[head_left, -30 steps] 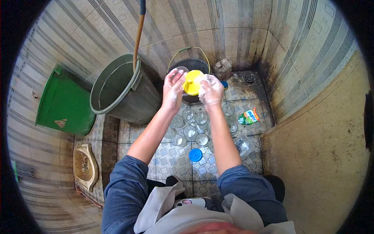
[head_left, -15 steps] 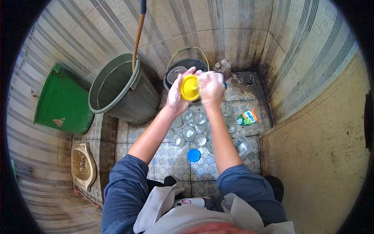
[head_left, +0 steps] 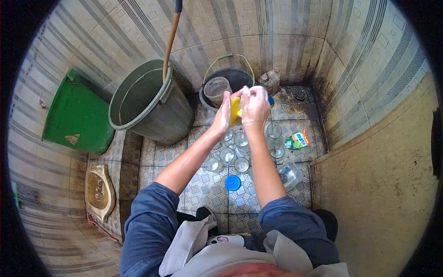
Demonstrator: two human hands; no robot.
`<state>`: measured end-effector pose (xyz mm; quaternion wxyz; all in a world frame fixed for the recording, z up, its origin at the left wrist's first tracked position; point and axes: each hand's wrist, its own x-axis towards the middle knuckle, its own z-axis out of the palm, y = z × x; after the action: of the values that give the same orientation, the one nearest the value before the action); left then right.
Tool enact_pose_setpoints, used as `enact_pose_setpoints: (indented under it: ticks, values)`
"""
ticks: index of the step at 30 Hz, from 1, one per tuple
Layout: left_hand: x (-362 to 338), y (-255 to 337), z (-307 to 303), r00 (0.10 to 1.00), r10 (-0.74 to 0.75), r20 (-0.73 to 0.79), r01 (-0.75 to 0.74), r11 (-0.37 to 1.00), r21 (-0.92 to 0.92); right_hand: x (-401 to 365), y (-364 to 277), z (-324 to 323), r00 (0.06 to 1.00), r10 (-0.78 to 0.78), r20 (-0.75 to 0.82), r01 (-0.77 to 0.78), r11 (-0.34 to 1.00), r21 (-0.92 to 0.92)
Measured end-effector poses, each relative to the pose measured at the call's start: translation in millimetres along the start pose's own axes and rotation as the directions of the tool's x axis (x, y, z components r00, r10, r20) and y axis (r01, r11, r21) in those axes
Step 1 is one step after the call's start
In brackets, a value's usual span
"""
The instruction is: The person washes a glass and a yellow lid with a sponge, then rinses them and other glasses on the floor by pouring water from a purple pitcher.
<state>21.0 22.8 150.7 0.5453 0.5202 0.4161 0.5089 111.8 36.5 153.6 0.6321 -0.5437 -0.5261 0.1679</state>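
A round yellow lid [head_left: 235, 112] is held up between my hands above the floor, now turned almost edge-on. My left hand [head_left: 222, 115] grips it from the left side, with the palm against it and the fingers pointing up. On the right, my right hand [head_left: 255, 108] is covered in white suds, its fingers curled against the lid; whatever they hold is hidden. Several clear glass jars [head_left: 227, 154] stand on the tiled floor below. Nearer my feet lies a blue lid [head_left: 233, 183].
A black bucket [head_left: 237, 78] holding a clear scoop [head_left: 217, 89] stands behind my hands. Large grey bin [head_left: 152, 106] and green bin [head_left: 78, 115] are left. A soap pouch [head_left: 297, 140] and clear plastic container [head_left: 290, 175] lie right, near a floor drain [head_left: 300, 94].
The yellow lid has turned from facing me to nearly edge-on. My right hand has shifted slightly along it, and the view has moved a little.
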Motion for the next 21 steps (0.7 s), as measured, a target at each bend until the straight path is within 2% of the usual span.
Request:
enact_pose_setpoints:
  ticks: [1,3,4,5,6,7,8,9,12,13,14,15,17,18,19,21]
  values:
    - [0.7,1.8,4.4,0.996,0.088,0.01,-0.088,0.996,0.022,2.9,-0.8,-1.6,0.997,0.005,-0.074,0.003,0.995,0.105]
    - [0.1,8.1,7.8,0.996,-0.015,-0.091,0.006,0.996,-0.091,7.2,-4.6,-3.3,0.983,-0.081,-0.163,0.108,0.981,0.163]
    - [-1.4,12.7,10.4,0.992,-0.086,-0.093,0.065,0.975,-0.21,5.4,-3.2,0.1,0.975,-0.198,-0.098,0.207,0.974,0.088]
    - [-1.1,7.8,6.6,0.992,-0.086,-0.091,0.065,0.975,-0.211,4.5,-15.0,0.9,0.951,-0.307,-0.024,0.308,0.951,0.02]
    - [0.3,-1.4,0.1,0.995,-0.073,-0.065,0.049,0.946,-0.32,-9.6,-30.3,0.7,0.971,-0.22,0.091,0.222,0.975,-0.005]
    - [-0.2,-1.4,1.1,0.997,-0.059,-0.041,0.036,0.904,-0.426,-16.6,-31.1,5.8,0.968,-0.244,0.057,0.246,0.968,-0.043]
    - [-4.4,9.3,8.3,0.993,-0.026,-0.119,-0.018,0.936,-0.352,-19.5,-28.1,9.1,0.955,-0.291,0.059,0.296,0.95,-0.098]
    - [3.3,2.3,-2.1,0.992,-0.127,-0.026,0.098,0.867,-0.488,-21.7,-23.5,12.3,0.94,-0.337,0.062,0.342,0.927,-0.152]
    - [16.7,-5.9,-22.0,0.977,-0.214,-0.011,0.156,0.744,-0.65,-25.0,-11.2,17.3,0.894,-0.442,0.072,0.447,0.887,-0.114]
    - [15.1,1.8,-22.6,0.985,-0.173,-0.008,0.127,0.751,-0.648,-25.6,-8.5,17.6,0.871,-0.484,0.083,0.49,0.868,-0.083]
    - [13.0,10.7,-22.1,0.988,-0.137,0.068,0.146,0.725,-0.673,-26.5,-5.5,18.0,0.866,-0.499,0.017,0.499,0.863,-0.074]
    - [10.7,19.1,-20.9,0.985,-0.097,0.142,0.17,0.7,-0.694,-26.5,-2.0,16.9,0.867,-0.498,0.009,0.497,0.865,-0.074]
    - [4.9,32.2,-13.3,0.98,-0.142,0.141,0.2,0.724,-0.66,-24.3,1.0,8.9,0.958,-0.244,-0.153,0.241,0.97,-0.037]
    - [3.3,32.3,-6.9,0.974,-0.157,0.161,0.223,0.76,-0.61,-20.3,11.2,9.5,0.973,-0.152,-0.171,0.136,0.986,-0.101]
    - [1.2,32.7,0.1,0.969,-0.171,0.179,0.244,0.792,-0.56,-15.3,10.7,5.6,0.99,0.016,-0.143,-0.022,0.999,-0.037]
    - [-5.3,28.5,11.1,0.975,-0.187,0.118,0.221,0.858,-0.465,-6.4,7.5,1.6,0.986,-0.093,-0.138,0.1,0.994,0.045]
